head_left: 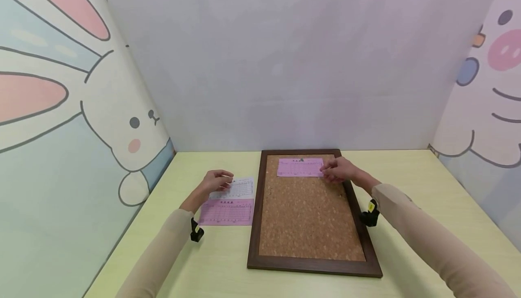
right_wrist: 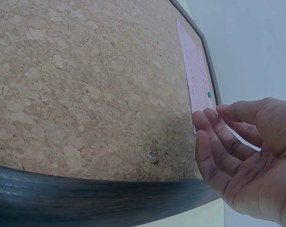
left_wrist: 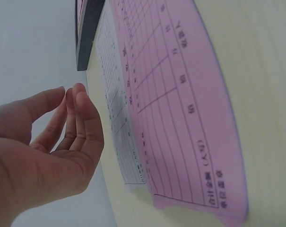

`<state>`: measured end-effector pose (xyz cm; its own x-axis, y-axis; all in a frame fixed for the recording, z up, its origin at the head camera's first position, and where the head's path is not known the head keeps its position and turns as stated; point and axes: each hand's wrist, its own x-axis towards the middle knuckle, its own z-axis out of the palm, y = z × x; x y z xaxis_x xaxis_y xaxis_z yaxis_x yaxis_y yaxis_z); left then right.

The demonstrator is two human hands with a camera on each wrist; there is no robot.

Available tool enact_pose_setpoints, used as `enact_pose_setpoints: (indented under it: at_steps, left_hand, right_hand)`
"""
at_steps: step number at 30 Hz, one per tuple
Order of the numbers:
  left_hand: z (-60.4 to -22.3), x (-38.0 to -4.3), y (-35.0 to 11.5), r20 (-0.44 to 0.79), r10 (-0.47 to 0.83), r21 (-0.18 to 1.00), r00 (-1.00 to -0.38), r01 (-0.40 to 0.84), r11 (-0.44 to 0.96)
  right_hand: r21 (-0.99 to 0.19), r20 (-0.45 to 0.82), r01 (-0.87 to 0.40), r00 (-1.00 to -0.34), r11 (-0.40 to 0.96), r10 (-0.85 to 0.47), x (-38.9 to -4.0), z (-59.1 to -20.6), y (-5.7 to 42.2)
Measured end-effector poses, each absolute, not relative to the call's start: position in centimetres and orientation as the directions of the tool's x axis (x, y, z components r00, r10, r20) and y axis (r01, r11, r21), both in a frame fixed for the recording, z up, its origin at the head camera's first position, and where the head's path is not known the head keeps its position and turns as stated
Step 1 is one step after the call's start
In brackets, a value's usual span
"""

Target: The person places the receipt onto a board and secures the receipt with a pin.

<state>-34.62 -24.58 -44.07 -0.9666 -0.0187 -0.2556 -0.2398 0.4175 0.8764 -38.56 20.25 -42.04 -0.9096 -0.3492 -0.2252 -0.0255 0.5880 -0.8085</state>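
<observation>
At the top of a cork board (head_left: 309, 221) lies a pink receipt slip (head_left: 295, 169), with a green pushpin (right_wrist: 209, 94) at its upper middle. My right hand (head_left: 339, 170) hovers by the slip's right edge, fingers loosely bent and nothing visible between them; in the right wrist view the fingertips overlap the slip's near end. Left of the board, my left hand (head_left: 213, 182) hangs over a white receipt slip (head_left: 243, 190), partly covering it. Its fingers (left_wrist: 91, 118) are relaxed and hold nothing. A second pink receipt slip (head_left: 226, 214) lies just in front of the white one.
The board has a dark brown wooden frame (head_left: 313, 266) and lies flat on a pale yellow table (head_left: 439, 225). A plain wall (head_left: 285, 63) rises behind; side walls carry cartoon animals. Small worn marks (right_wrist: 153, 156) show in the cork near the right side.
</observation>
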Motion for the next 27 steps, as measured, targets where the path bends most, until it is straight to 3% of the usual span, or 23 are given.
enact_pose_setpoints:
  at_steps: [27]
  left_hand:
    - [-43.4, -34.1, -26.8, -0.254, -0.034, 0.871, -0.967, -0.244, 0.426]
  right_hand:
    - [-0.814, -0.226, -0.040, -0.897, 0.580, -0.379, -37.8, -41.8, 20.4]
